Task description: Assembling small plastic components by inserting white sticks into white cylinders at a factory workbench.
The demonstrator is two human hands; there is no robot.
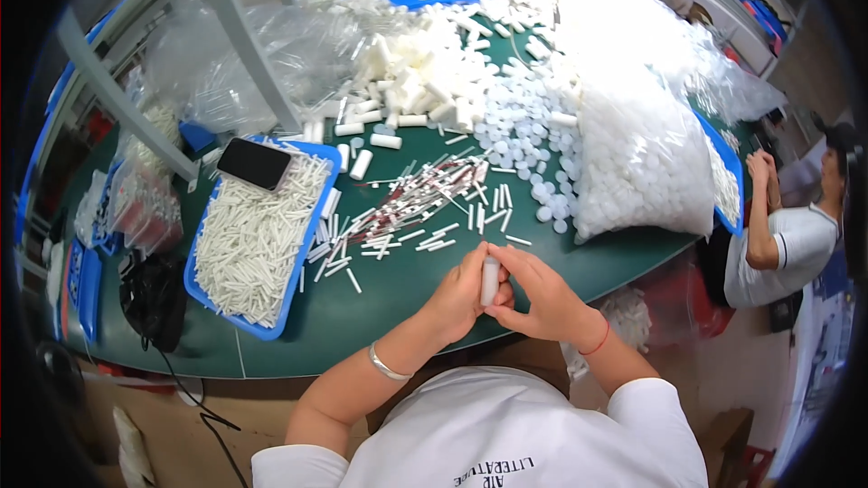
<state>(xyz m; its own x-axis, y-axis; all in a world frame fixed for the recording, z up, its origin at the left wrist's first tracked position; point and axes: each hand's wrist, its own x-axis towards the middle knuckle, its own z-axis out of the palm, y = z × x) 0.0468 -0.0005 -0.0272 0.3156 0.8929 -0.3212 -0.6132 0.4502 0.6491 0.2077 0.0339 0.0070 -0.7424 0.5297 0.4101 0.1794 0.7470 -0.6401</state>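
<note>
Above the table's near edge, both my hands close round one small white plastic cylinder (489, 282), which stands roughly upright between them. My left hand (455, 296) grips it from the left side. From the right, my right hand (540, 298) presses fingers and thumb against its top and lower end. Just beyond my hands lie loose thin white sticks (440, 237) and a heap of thin rods with dark red parts (418, 194). Translucent round caps (520, 131) are spread further back, beside a pile of thicker white cylinders (411, 72).
A blue tray (271, 333) full of short white sticks stands at left, with a black phone (254, 163) on it. A big clear bag (642, 163) of white caps sits at right. Grey metal posts (244, 45) rise at left. Other people (787, 235) sit at the right and far sides.
</note>
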